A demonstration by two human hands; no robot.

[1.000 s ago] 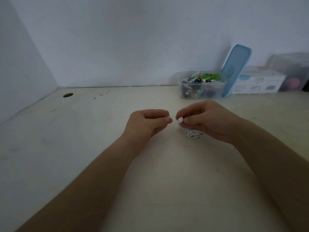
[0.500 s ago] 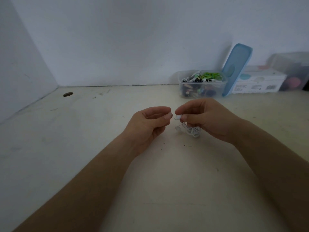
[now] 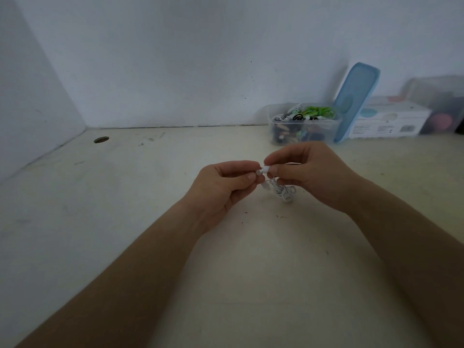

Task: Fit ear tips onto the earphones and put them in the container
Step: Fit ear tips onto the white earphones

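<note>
My right hand (image 3: pixel 308 172) pinches a white earbud (image 3: pixel 265 169) between thumb and forefinger above the table. The earphone's white cable (image 3: pixel 283 191) hangs bunched below that hand, with the second earbud (image 3: pixel 265 185) dangling beside it. My left hand (image 3: pixel 226 184) pinches a small pale ear tip (image 3: pixel 258 172) at its fingertips, touching the nose of the held earbud. A clear plastic container (image 3: pixel 273 119) with several black, green and white earphones inside stands at the back, beyond my hands.
The container's blue lid (image 3: pixel 356 96) leans against the wall right of it. A white carton (image 3: pixel 391 121) and a clear box (image 3: pixel 439 106) with pink things stand at the far right. A round hole (image 3: pixel 101 139) is in the table (image 3: pixel 125 197) near the left wall.
Both hands have come together: the left hand's fingertips now meet the earbud held by the right hand. The hands and cable have lifted slightly off the table.
</note>
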